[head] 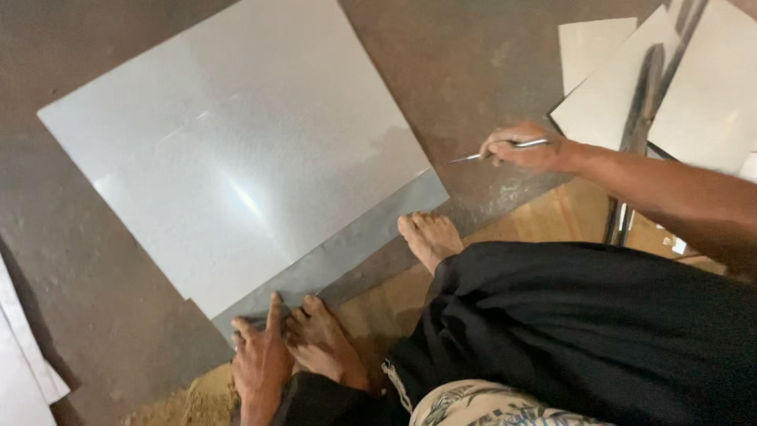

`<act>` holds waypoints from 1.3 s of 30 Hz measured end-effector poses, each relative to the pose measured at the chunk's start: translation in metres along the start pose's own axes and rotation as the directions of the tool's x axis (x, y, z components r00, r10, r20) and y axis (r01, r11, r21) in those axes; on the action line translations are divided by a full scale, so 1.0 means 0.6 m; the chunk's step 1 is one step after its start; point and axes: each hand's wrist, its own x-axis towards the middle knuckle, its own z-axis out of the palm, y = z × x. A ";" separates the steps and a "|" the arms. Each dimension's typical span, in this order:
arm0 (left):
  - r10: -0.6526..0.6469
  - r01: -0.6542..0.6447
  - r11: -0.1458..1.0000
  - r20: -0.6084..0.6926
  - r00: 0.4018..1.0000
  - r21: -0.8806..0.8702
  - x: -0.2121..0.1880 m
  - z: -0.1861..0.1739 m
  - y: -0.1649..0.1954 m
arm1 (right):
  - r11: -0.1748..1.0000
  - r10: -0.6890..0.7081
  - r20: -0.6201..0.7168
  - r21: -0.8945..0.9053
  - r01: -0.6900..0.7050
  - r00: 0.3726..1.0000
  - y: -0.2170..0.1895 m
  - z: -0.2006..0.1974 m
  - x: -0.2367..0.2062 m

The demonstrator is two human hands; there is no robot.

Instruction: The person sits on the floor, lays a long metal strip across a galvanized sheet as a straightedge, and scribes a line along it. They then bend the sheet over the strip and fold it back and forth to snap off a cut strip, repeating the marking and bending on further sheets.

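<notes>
You've got a big square metal sheet (236,150) lying flat on the floor, pale grey, glossy, light glare across it, turned diagonally. It sits on a darker grey sheet (347,248) whose edge strip sticks out along the near side. A thin metal scriber (501,150), silver, pointed tip aimed left toward the sheets, is held above the floor just past their right corner.

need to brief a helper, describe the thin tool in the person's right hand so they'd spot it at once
Start at the big grey metal sheet on the floor and go past its right corner. There the right hand holds a slim silvery pointed scriber, its tip aimed back at the sheet: the only thin rod among flat sheets.
</notes>
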 end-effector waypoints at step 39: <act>-0.615 -0.012 0.491 -0.356 0.704 -0.871 0.040 0.083 -0.173 | 0.920 0.333 -0.154 0.269 -0.285 0.930 -0.071 0.203 0.206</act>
